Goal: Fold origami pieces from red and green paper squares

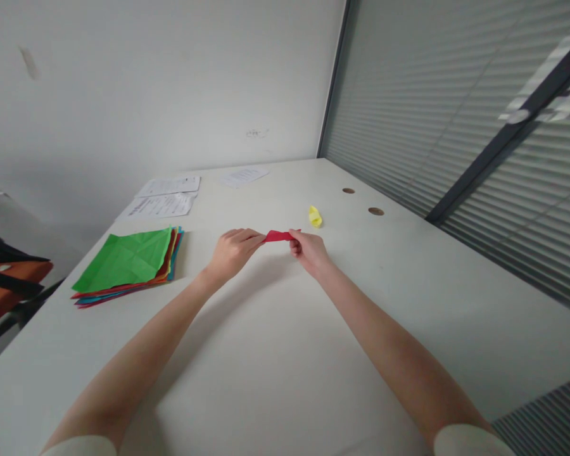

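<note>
A narrow folded piece of red paper [278, 236] stretches between my two hands, held above the white table. My left hand [235, 253] pinches its left end, fingers pressed together. At the other end, my right hand [310, 251] grips the paper between thumb and curled fingers. Both ends of the paper are partly hidden by my fingers. Just beyond my right hand, a small folded yellow paper piece [315, 216] rests on the table.
To the left lies a stack of coloured paper sheets, a creased green sheet [126, 258] on top. Printed white pages [164, 204] lie behind it. Two round holes [375, 211] pierce the white table [285, 367] near the blinds on the right. An orange chair [12, 285] stands at far left.
</note>
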{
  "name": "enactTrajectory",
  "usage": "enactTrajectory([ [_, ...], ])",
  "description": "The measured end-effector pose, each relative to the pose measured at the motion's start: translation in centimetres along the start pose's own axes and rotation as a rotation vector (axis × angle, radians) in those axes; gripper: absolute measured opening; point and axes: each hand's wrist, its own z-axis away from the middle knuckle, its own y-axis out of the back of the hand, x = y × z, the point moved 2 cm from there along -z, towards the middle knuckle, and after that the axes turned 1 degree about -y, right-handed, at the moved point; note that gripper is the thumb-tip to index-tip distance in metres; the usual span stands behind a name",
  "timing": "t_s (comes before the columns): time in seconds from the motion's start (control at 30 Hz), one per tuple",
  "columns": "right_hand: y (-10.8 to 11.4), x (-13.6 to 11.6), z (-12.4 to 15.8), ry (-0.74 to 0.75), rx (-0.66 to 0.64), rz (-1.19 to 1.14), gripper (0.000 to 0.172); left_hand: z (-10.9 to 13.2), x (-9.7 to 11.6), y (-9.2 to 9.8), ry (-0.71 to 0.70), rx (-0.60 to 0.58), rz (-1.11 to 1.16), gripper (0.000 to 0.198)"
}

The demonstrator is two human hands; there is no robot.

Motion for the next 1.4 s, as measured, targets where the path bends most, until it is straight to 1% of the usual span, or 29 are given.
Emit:
enactTrajectory([
  [0.03, 0.3, 0.2, -0.2, 0.066, 0.012, 0.103, 0.035, 0.1, -0.2, -0.2, 0.000, -0.006, 0.002, 0.024],
  [0.1, 1.0, 0.6, -0.5, 0.288, 0.035, 0.345, 0.045, 0.5, -0.7, -0.8, 0.012, -0.014, 0.047, 0.027],
  [0.13, 1.3, 0.8, -0.6, 0.426, 0.018, 0.478, 0.052, 0.7, -0.9, -1.1, 0.016, -0.018, 0.084, 0.028],
  [0.17, 1.6, 1.1, -0.7, 0.562, -0.034, 0.623, 0.057, 0.9, -1.1, -1.4, 0.018, -0.021, 0.121, 0.028],
  [0.2, 1.8, 1.4, -0.8, 0.683, -0.100, 0.768, 0.056, 1.1, -1.3, -1.8, 0.019, -0.030, 0.154, 0.029],
  [0.23, 2.0, 1.9, -0.8, 0.767, -0.176, 0.904, 0.048, 1.3, -1.4, -2.1, 0.014, -0.044, 0.179, 0.029],
  [0.3, 2.5, 2.7, -1.0, 0.849, -0.266, 1.120, 0.026, 1.8, -1.6, -2.8, -0.020, -0.103, 0.187, 0.031],
  [0.33, 2.7, 3.0, -1.1, 0.870, -0.287, 1.199, 0.021, 2.0, -1.6, -3.2, -0.048, -0.144, 0.173, 0.031],
  [0.37, 2.9, 3.3, -1.1, 0.887, -0.297, 1.260, 0.019, 2.3, -1.7, -3.5, -0.076, -0.181, 0.152, 0.032],
  [0.43, 3.2, 3.6, -1.2, 0.924, -0.317, 1.332, 0.020, 2.8, -1.7, -4.1, -0.124, -0.237, 0.108, 0.031],
  [0.5, 3.4, 3.8, -1.2, 0.949, -0.367, 1.359, 0.022, 3.2, -1.8, -4.6, -0.151, -0.258, 0.070, 0.031],
  [0.6, 3.6, 3.9, -1.1, 0.949, -0.456, 1.379, 0.023, 3.7, -1.9, -5.1, -0.164, -0.277, 0.022, 0.031],
  [0.73, 3.5, 4.0, -1.1, 0.953, -0.498, 1.440, 0.023, 4.1, -2.2, -5.5, -0.183, -0.318, -0.011, 0.035],
  [0.83, 3.4, 3.9, -1.2, 0.955, -0.525, 1.461, 0.024, 4.1, -2.5, -5.5, -0.203, -0.323, -0.026, 0.037],
  [0.93, 3.6, 4.0, -1.4, 0.943, -0.524, 1.477, 0.025, 4.3, -2.7, -5.5, -0.209, -0.323, -0.030, 0.035],
  [1.1, 4.2, 4.1, -1.4, 0.937, -0.464, 1.491, 0.021, 4.5, -2.6, -5.4, -0.195, -0.330, -0.047, 0.031],
  [1.23, 4.0, 4.2, -1.1, 0.973, -0.449, 1.556, 0.018, 4.3, -1.7, -5.6, -0.118, -0.302, -0.103, 0.023],
  [1.27, 3.9, 4.3, -1.0, 0.985, -0.447, 1.577, 0.018, 4.2, -1.4, -5.7, -0.112, -0.294, -0.122, 0.024],
  [1.4, 3.8, 4.5, -0.8, 1.037, -0.453, 1.609, 0.021, 4.1, -0.4, -6.1, -0.147, -0.283, -0.168, 0.021],
])
